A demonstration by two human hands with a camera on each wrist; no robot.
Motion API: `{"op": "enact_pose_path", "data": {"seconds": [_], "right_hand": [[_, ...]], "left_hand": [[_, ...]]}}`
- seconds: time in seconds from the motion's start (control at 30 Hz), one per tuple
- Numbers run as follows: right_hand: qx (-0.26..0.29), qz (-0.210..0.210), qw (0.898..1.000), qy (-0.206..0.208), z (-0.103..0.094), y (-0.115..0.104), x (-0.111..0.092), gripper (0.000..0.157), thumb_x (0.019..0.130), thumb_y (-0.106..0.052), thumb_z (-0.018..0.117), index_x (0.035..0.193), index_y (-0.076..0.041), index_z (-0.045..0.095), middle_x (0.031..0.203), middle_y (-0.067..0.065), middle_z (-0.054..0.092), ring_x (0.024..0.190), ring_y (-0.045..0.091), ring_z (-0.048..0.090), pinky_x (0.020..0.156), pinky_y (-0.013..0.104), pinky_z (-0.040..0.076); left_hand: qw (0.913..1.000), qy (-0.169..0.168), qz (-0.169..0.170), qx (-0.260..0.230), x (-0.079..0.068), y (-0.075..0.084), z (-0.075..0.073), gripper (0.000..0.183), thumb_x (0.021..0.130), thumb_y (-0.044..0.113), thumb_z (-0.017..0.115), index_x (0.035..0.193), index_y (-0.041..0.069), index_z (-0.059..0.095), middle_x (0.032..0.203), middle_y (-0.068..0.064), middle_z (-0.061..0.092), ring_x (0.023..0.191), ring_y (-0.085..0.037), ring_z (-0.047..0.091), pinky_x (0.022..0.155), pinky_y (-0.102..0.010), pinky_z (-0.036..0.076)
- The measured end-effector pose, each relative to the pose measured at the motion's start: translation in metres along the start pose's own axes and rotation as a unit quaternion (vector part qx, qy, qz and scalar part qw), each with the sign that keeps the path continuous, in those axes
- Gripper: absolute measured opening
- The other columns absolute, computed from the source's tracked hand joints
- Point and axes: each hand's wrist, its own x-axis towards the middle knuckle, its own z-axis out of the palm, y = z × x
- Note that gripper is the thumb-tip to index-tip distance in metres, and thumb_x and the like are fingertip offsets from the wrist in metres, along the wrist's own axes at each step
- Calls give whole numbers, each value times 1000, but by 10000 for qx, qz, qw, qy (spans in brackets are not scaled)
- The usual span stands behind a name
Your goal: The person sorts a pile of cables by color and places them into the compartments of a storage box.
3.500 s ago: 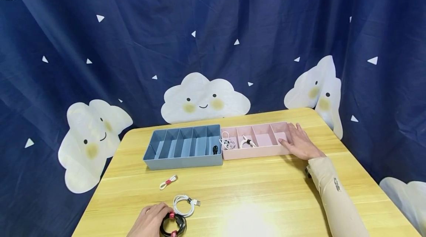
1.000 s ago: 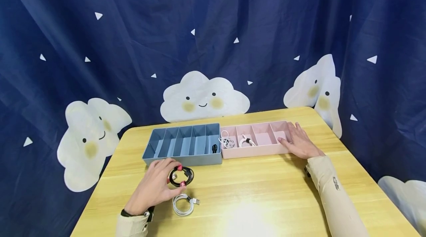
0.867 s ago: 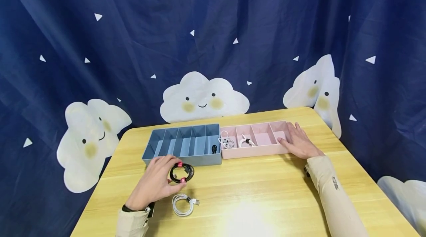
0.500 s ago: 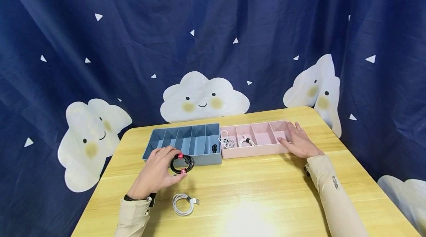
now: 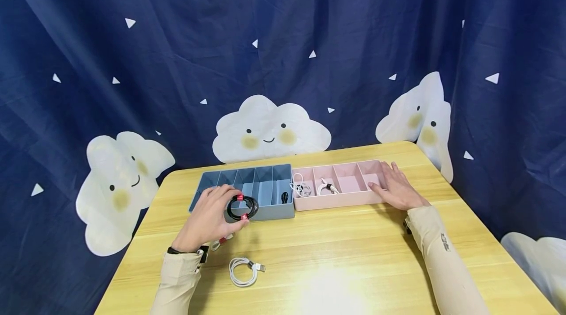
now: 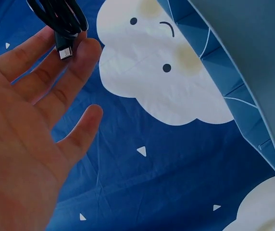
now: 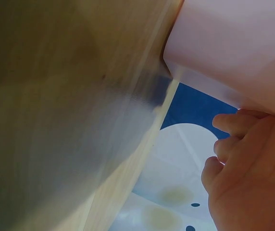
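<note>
My left hand pinches a coiled black cable with red ties between thumb and fingers. The coil overlaps the front wall of the blue divided box in the head view. A small metal plug hangs from the coil in the left wrist view. My right hand rests at the right end of the pink divided box, its thumb over the rim and its other fingers along the outer end. A short white cable with a red tie lies below the left hand, partly hidden by it.
A coiled white cable with a USB plug lies on the wooden table. White cables sit in the pink box's two left compartments, one loop rising above the rim. A small black cable lies in the blue box's rightmost compartment.
My left hand has picked the black coil up from the table near the front and carried it forward to the blue box. My right hand stays at the pink box.
</note>
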Motion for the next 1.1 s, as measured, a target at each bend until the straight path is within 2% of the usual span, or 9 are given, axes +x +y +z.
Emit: {"op": "enact_pose_path", "data": {"seconds": [0.4, 0.83, 1.1], "right_hand": [[13, 0, 10000, -16, -1, -2, 0, 96, 104, -52, 46, 159, 15, 4, 167, 38, 7, 156, 58, -2, 125, 70, 6], [23, -22, 10000, 0, -2, -5, 1, 95, 104, -52, 46, 159, 15, 6, 166, 39, 9, 156, 58, -1, 125, 69, 5], [40, -65, 10000, 52, -2, -3, -4, 95, 104, -52, 47, 158, 16, 8, 166, 40, 10, 155, 59, 0, 125, 69, 7]], "left_hand": [[10000, -55, 1, -12, 12, -8, 0, 68, 77, 61, 80, 121, 10, 70, 119, -6, 68, 114, -26, 64, 107, -53, 43], [10000, -22, -26, -76, 23, -12, 2, 63, 77, 56, 81, 120, 11, 71, 121, -6, 69, 116, -26, 64, 106, -54, 43], [9998, -127, -39, -128, 30, -13, 8, 66, 77, 55, 82, 124, 10, 71, 125, -8, 68, 118, -29, 63, 106, -55, 44]]}}
